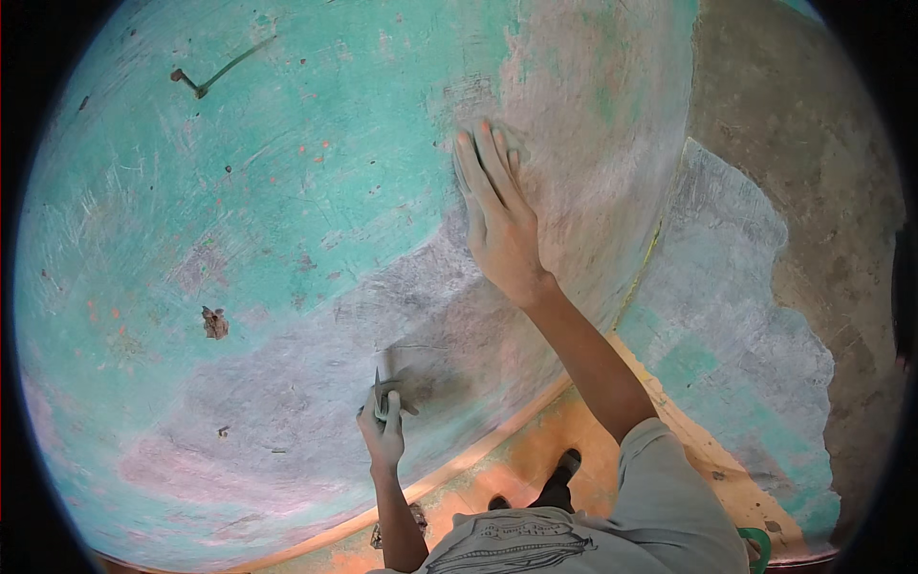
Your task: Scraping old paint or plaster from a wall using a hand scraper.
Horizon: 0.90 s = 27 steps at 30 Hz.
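Observation:
A painted wall point(308, 215), turquoise with worn grey and pinkish patches, fills most of the view. My right hand point(495, 190) lies nearly flat against it, fingers stretched upward along the border between turquoise and grey. Beneath those fingers the edge of a thin grey sheet point(525, 148) peeks out; it looks like sandpaper, mostly covered. Lower down, my left hand point(384, 423) pinches a thin, dark-edged piece point(379, 393) between thumb and fingers, close to the grey patch. Whether this piece is a folded sheet or a blade is unclear. Dust coats both hands.
A bent nail point(192, 82) sticks out at upper left, with a broken hole point(215, 323) below it. At right, the wall meets a partly bare brown wall point(832, 237). An orange ledge point(488, 448) runs along the bottom. Something green point(756, 549) shows at lower right.

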Tool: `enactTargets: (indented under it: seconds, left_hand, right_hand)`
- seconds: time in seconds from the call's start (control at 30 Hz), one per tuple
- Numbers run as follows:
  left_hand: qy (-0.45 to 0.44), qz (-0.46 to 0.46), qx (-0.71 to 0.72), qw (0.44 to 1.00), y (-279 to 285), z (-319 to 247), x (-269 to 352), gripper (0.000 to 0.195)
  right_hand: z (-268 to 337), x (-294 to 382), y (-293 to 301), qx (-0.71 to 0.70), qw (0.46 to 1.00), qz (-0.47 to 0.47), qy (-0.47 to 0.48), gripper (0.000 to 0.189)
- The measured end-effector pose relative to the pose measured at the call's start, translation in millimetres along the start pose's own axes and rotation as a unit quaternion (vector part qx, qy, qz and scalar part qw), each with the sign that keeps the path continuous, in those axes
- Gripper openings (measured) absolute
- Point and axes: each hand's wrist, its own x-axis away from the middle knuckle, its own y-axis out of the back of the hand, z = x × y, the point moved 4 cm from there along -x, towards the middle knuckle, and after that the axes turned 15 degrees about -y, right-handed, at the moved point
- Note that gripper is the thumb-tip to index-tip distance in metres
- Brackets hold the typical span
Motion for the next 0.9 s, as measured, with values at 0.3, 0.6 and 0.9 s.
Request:
enactTargets:
  seconds: [0.3, 0.6, 0.9]
  left_hand:
    - [-0.031, -0.025, 0.007, 0.999, -3, 0, -1, 0.024]
    - [0.002, 0.002, 0.013, 1.0, -1, 1, 0, 0.025]
    - [-0.013, 0.002, -0.003, 1.0, 2, 6, 3, 0.025]
  right_hand:
    - [-2, -5, 4, 0.023, 1.0, 0.019, -0.001, 0.061]
    - [-1, -11, 1, 0.013, 1.0, 0.004, 0.016, 0.059]
    - [-14, 17, 1, 0.0, 0.999, 0.02, 0.025, 0.064]
